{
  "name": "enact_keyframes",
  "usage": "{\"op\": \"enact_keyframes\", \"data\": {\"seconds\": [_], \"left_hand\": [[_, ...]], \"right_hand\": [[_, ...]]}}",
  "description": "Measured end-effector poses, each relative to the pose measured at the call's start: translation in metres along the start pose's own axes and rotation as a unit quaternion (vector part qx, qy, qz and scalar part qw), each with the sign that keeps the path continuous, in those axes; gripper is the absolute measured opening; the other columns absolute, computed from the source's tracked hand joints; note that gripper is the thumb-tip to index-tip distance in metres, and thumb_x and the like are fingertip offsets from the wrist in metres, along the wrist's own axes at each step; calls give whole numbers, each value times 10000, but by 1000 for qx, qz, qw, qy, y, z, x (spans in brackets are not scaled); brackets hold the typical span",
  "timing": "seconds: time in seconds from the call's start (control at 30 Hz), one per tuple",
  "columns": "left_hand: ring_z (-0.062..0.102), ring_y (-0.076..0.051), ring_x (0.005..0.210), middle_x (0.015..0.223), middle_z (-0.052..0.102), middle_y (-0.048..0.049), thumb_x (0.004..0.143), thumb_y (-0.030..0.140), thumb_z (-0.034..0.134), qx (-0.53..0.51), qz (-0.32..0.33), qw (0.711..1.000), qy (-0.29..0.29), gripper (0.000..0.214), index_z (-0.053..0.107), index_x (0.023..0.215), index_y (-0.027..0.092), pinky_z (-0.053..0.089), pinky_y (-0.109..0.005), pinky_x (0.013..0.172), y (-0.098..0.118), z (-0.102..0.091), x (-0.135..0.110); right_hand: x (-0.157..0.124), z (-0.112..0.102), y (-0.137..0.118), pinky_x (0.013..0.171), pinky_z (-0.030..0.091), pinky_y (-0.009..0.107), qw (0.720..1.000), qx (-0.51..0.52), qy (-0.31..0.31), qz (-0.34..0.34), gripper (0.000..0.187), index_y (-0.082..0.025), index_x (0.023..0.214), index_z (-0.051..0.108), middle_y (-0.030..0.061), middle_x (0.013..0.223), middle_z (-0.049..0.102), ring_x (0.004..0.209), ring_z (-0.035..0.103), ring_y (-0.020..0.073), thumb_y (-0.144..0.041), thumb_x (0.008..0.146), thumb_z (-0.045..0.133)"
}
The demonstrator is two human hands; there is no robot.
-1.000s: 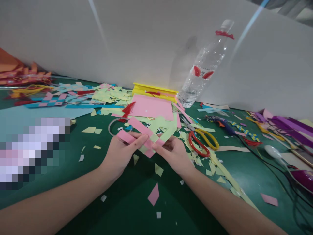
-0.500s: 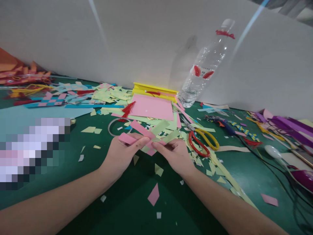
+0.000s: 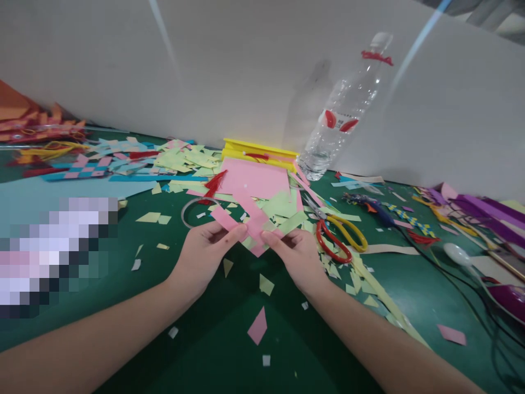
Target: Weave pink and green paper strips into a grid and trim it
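Note:
Between my hands are crossed pink and pale green paper strips (image 3: 256, 221), overlapping in a small woven piece above the green table. My left hand (image 3: 207, 249) pinches the left side, thumb on top, with a pink strip end sticking out past the fingers. On the right side, my right hand (image 3: 297, 254) grips it the same way, its thumb near the middle and a green strip jutting out beside it. The fingertips underneath are hidden. Just behind lies a pink paper sheet (image 3: 256, 179) with green paper below it. Scissors (image 3: 338, 235) with red and yellow handles rest right of my right hand.
A tape roll (image 3: 186, 213) lies beyond my left hand. A clear bottle (image 3: 342, 117) leans against the grey wall by a yellow folded strip (image 3: 262, 153). Paper scraps (image 3: 257, 326) litter the table. A purple-handled tool with a cord (image 3: 506, 300) lies at the right; a blurred-out object (image 3: 53, 246) at the left.
The pink strip in the middle now lies across the woven piece and points away from me, covering part of the green strips. Both hands stay nearly in place.

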State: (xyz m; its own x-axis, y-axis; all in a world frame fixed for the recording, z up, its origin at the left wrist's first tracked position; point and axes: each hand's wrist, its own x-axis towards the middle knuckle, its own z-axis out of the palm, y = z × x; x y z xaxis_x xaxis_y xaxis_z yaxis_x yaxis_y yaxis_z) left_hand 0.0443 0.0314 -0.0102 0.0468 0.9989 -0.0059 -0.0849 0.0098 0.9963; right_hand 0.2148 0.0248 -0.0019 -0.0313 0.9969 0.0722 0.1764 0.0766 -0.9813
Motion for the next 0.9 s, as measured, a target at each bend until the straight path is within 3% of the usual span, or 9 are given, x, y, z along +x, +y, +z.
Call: {"op": "enact_keyframes", "data": {"seconds": [0.07, 0.17, 0.33, 0.53, 0.73, 0.9], "left_hand": [[630, -179, 671, 714, 704, -31, 676, 384, 735, 2, 13, 1000, 4, 224, 731, 804, 200, 502, -261, 604, 0, 0, 0], [628, -183, 690, 732, 703, -35, 686, 395, 721, 35, 35, 999, 11, 224, 717, 762, 185, 499, -262, 614, 0, 0, 0], [626, -192, 718, 774, 703, -39, 718, 411, 687, 52, 31, 998, 3, 246, 707, 813, 185, 500, -273, 628, -1, -1, 0], [648, -225, 844, 913, 716, -54, 686, 396, 718, 25, 24, 999, -13, 234, 719, 840, 219, 524, -300, 712, 0, -1, 1], [635, -197, 737, 816, 709, -50, 681, 379, 730, 25, 10, 999, -19, 205, 716, 773, 197, 511, -269, 620, 5, 0, 1], [621, -164, 678, 729, 695, -16, 701, 376, 722, 1, 18, 1000, -22, 173, 700, 705, 205, 503, -249, 612, 2, -1, 0]], "right_hand": [[-1, 0, -1, 587, 487, 250, 1000, 8, -20, -5, 175, -186, 768, 705, 39, 752, 678, 693, 619, 156, -351, 713, 687], [-1, 0, 0, 577, 492, 248, 999, 4, -45, -5, 200, -191, 829, 712, 54, 816, 697, 724, 636, 165, -360, 727, 675], [-2, -1, 2, 503, 452, 230, 999, -17, -43, -1, 220, -181, 784, 698, 49, 777, 688, 658, 617, 147, -393, 740, 661], [-3, -1, 0, 522, 463, 242, 998, -28, -57, 1, 237, -187, 769, 703, 52, 757, 683, 672, 618, 155, -417, 751, 648], [-4, 0, -3, 656, 517, 263, 996, -14, -91, -21, 244, -240, 960, 708, 31, 892, 703, 814, 648, 164, -343, 740, 678], [-3, 0, 0, 647, 515, 259, 994, -18, -101, -41, 189, -221, 890, 717, 20, 869, 709, 770, 651, 153, -346, 764, 652]]}}
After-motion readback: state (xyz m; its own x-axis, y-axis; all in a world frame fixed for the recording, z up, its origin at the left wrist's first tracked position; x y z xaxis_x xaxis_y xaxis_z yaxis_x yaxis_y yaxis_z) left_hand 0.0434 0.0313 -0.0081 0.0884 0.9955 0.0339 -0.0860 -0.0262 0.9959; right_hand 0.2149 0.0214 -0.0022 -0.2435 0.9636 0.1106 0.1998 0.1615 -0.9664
